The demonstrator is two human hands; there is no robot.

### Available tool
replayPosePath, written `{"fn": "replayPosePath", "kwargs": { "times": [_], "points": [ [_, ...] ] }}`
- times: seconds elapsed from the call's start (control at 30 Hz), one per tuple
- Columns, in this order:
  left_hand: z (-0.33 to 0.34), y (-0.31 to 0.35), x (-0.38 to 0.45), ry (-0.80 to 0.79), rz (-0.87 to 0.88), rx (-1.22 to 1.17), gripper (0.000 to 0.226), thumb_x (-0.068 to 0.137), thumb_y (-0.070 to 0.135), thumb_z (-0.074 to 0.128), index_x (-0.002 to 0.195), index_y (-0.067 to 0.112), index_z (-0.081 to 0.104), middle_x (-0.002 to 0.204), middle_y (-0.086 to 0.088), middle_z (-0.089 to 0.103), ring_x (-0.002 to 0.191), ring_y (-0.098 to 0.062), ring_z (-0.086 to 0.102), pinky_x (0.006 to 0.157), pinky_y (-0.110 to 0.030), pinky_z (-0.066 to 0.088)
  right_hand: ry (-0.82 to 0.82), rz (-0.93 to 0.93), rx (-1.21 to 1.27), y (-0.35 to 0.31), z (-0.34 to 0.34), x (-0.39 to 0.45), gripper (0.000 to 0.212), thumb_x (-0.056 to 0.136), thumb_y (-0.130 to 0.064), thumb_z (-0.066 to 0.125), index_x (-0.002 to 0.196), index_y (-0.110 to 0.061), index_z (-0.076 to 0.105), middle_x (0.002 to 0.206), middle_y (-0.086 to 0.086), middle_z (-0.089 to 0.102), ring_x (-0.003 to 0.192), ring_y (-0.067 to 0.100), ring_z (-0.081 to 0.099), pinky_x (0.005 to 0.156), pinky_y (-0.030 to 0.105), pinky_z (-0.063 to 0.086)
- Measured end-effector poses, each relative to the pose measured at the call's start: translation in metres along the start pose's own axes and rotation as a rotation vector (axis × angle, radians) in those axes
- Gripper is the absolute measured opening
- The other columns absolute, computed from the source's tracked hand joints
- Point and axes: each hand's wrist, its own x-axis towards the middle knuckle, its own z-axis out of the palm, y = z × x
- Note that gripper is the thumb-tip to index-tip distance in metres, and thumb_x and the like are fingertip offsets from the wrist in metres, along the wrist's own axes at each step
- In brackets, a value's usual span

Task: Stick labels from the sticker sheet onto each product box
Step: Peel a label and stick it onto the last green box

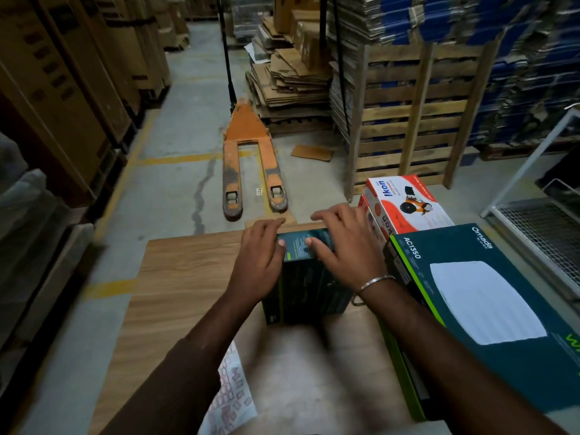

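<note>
A dark teal product box (pixel 309 287) stands on the wooden table (pixel 188 277) in front of me. My left hand (pixel 260 259) holds its left side, fingers curled over the far top edge and thumb on top. My right hand (pixel 345 243) grips the right side the same way, thumb on the top face. The sticker sheet (pixel 230 394) lies flat on the table near me, partly under my left forearm. A large teal box marked AC1350 (pixel 477 302) lies to the right. Red and white Ikon boxes (pixel 405 205) are stacked behind it.
An orange pallet jack (pixel 248 158) stands on the concrete floor beyond the table. Flattened cartons (pixel 288 80) and a wooden crate of blue cardboard (pixel 417 120) are at the back right. Tall brown cartons (pixel 62 89) line the left aisle. A white wire cart (pixel 539 233) stands right.
</note>
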Motion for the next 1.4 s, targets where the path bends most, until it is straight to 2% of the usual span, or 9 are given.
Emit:
{"fn": "replayPosePath", "kwargs": {
  "times": [0.1, 0.2, 0.43, 0.63, 0.8, 0.9, 1.07, 1.2, 1.4],
  "points": [
    [0.006, -0.004, 0.001, 0.082, -0.126, -0.25, 0.051, 0.103, 0.028, 0.043, 0.153, 0.02, 0.044, 0.14, 0.0, 0.052, 0.132, -0.016, 0.047, 0.11, -0.033, 0.038, -0.083, -0.005, -0.086, -0.015, 0.011, 0.005, 0.064, 0.097, -0.058, 0.053, 0.152, -0.026, 0.042, 0.15, 0.003, 0.042, 0.143, 0.025, 0.033, 0.112, 0.044, 0.035],
    [0.008, -0.002, -0.002, 0.147, -0.197, -0.391, 0.056, 0.101, 0.027, 0.044, 0.157, 0.021, 0.04, 0.139, 0.0, 0.052, 0.131, -0.009, 0.05, 0.106, -0.019, 0.039, -0.204, 0.093, -0.151, -0.014, 0.026, 0.002, 0.074, 0.099, -0.069, 0.031, 0.161, -0.028, 0.026, 0.164, 0.008, 0.031, 0.156, 0.03, 0.015, 0.124, 0.048, 0.017],
    [0.012, -0.001, -0.009, 0.163, -0.229, -0.405, 0.053, 0.104, 0.033, 0.041, 0.156, 0.027, 0.04, 0.136, -0.001, 0.054, 0.126, -0.011, 0.054, 0.102, -0.038, 0.052, -0.332, 0.171, -0.22, 0.005, 0.02, 0.001, 0.089, 0.089, -0.085, 0.01, 0.164, -0.036, 0.011, 0.171, 0.01, 0.016, 0.159, 0.032, 0.001, 0.127, 0.055, 0.002],
    [0.009, 0.0, -0.008, 0.149, -0.257, -0.428, 0.054, 0.102, 0.035, 0.041, 0.156, 0.033, 0.041, 0.132, -0.002, 0.055, 0.123, -0.01, 0.056, 0.1, -0.04, 0.054, -0.439, 0.214, -0.206, -0.006, 0.02, 0.009, 0.094, 0.084, -0.093, 0.015, 0.162, -0.043, -0.002, 0.174, 0.008, -0.001, 0.159, 0.033, -0.013, 0.123, 0.063, -0.011],
    [0.009, 0.001, -0.01, 0.161, -0.27, -0.469, 0.055, 0.101, 0.033, 0.042, 0.155, 0.031, 0.042, 0.131, -0.001, 0.056, 0.122, -0.01, 0.056, 0.099, -0.036, 0.053, -0.492, 0.24, -0.225, -0.013, 0.023, 0.012, 0.108, 0.071, -0.102, 0.011, 0.161, -0.046, -0.007, 0.174, 0.009, -0.004, 0.158, 0.037, -0.013, 0.12, 0.068, -0.011],
    [0.011, -0.002, -0.009, 0.153, -0.285, -0.472, 0.054, 0.101, 0.035, 0.042, 0.155, 0.034, 0.042, 0.131, -0.001, 0.056, 0.122, -0.014, 0.057, 0.098, -0.038, 0.054, -0.476, 0.236, -0.245, -0.014, 0.024, 0.013, 0.108, 0.071, -0.102, 0.01, 0.161, -0.045, -0.006, 0.173, 0.008, 0.0, 0.158, 0.038, -0.01, 0.12, 0.069, -0.008],
    [0.011, 0.0, -0.01, 0.147, -0.273, -0.433, 0.053, 0.103, 0.035, 0.041, 0.155, 0.033, 0.04, 0.134, -0.001, 0.055, 0.123, -0.01, 0.056, 0.091, -0.023, 0.05, -0.43, 0.223, -0.257, -0.012, 0.03, 0.012, 0.109, 0.07, -0.102, 0.005, 0.162, -0.043, -0.003, 0.173, 0.006, 0.009, 0.159, 0.037, -0.003, 0.119, 0.071, -0.007],
    [0.01, 0.0, -0.011, 0.144, -0.283, -0.421, 0.053, 0.103, 0.037, 0.041, 0.156, 0.033, 0.04, 0.133, 0.0, 0.054, 0.123, -0.012, 0.057, 0.096, -0.035, 0.055, -0.412, 0.221, -0.205, -0.01, 0.028, 0.009, 0.111, 0.069, -0.103, 0.005, 0.162, -0.042, 0.002, 0.171, 0.005, 0.014, 0.159, 0.033, 0.001, 0.12, 0.07, -0.005],
    [0.01, -0.001, -0.011, 0.137, -0.302, -0.41, 0.053, 0.102, 0.04, 0.041, 0.155, 0.036, 0.04, 0.133, 0.001, 0.054, 0.12, -0.014, 0.058, 0.097, -0.047, 0.057, -0.412, 0.222, -0.092, -0.009, 0.021, 0.01, 0.107, 0.073, -0.1, 0.018, 0.161, -0.041, 0.008, 0.167, 0.004, 0.025, 0.157, 0.029, 0.012, 0.121, 0.067, -0.006]
  ]
}}
